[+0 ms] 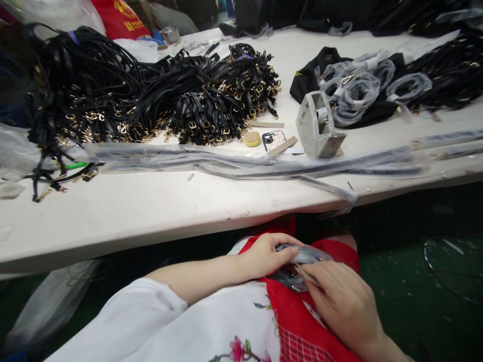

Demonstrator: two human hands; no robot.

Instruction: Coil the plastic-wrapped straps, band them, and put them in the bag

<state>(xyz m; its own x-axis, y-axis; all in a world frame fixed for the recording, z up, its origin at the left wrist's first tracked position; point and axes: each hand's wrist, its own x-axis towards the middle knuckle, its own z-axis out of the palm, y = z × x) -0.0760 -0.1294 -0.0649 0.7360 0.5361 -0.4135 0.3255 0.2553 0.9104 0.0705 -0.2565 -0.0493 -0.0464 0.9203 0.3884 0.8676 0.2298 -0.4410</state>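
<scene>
Down in the lap, below the table edge, a coiled black strap in a clear plastic bag (302, 257) lies on red fabric (302, 322). The left hand (266, 256) grips the bag's left end, thumb on top and fingers curled over it. The right hand (343, 301) comes in from the lower right and pinches a small pale tan strip (306, 274) between thumb and forefinger, held right against the bag. The two hands sit close together, both touching the bagged strap. A white sleeve (151, 311) covers the left upper arm, and white cloth with a pink flower print (237, 349) lies just beside the red fabric.

Above, on the white table (151, 211), long straps in clear sleeves (245, 163) stretch across near the front edge, one end hanging over it. Behind them, a grey tape dispenser (319, 125) stands upright, with a phone (273, 140) and a small yellow round sponge (252, 139) just to its left. A big heap of black straps with gold buckles (158, 100) fills the left half of the table. At the far right, coiled straps already in plastic bags (362, 85) rest on a dark cloth, well apart from the hands
</scene>
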